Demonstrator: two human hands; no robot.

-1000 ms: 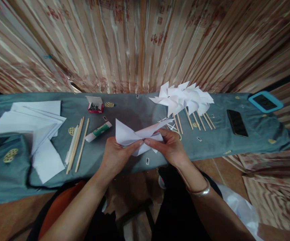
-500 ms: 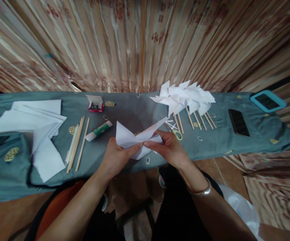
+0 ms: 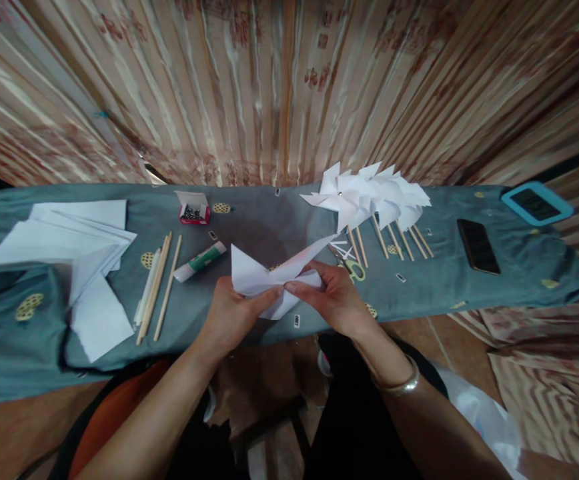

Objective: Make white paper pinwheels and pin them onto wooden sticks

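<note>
A partly folded white paper pinwheel (image 3: 254, 270) is held over the table's near edge, its pointed corners sticking up to the left and right. My left hand (image 3: 229, 310) is closed on its left side, with the thumb pressed near the middle. From the right, my right hand (image 3: 337, 297) pinches it, the thumb tip close to the left thumb at the centre. Fingers behind the paper are hidden. Just beyond my right hand lie green-handled scissors (image 3: 355, 270) and some thin white paper strips (image 3: 342, 250).
Finished pinwheels (image 3: 354, 193) on sticks lie at the back right. A phone (image 3: 478, 247) and a blue-framed device (image 3: 537, 203) are farther right. To the left are a glue tube (image 3: 200, 261), an open box of pins (image 3: 194, 212), wooden sticks (image 3: 155, 287) and paper sheets (image 3: 102, 317).
My right hand has shifted very slightly over the paper, showing more of the scissors. Both hands keep their hold. The whole view has shifted slightly.
</note>
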